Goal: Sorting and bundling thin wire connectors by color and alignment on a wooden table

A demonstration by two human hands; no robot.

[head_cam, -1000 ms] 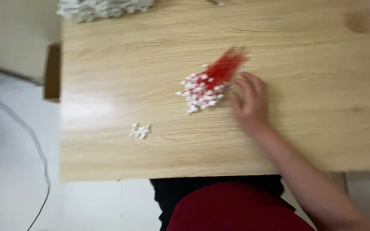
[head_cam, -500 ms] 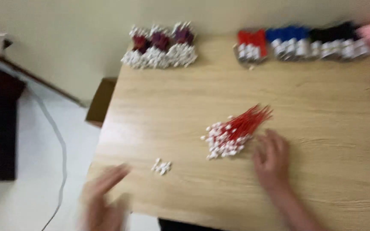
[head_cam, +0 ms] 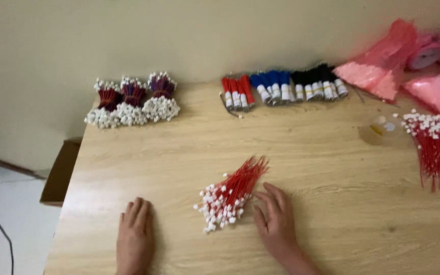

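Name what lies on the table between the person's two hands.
In the head view, a loose pile of red wires with white connectors lies between the left hand and right hand, beside the right fingertips.

Translucent pink plastic bags [head_cam: 383, 69] are seen at the far right corner of the light wooden counter [head_cam: 301, 142], against the wall. One bag is spread toward the row of wire bundles; another pink bag with pale markings [head_cam: 436, 91] lies just right of it, at the frame's edge. White paper label bands [head_cam: 281, 93] are wrapped around the red, blue and black wire bundles at the far middle. No screens or signs are visible.
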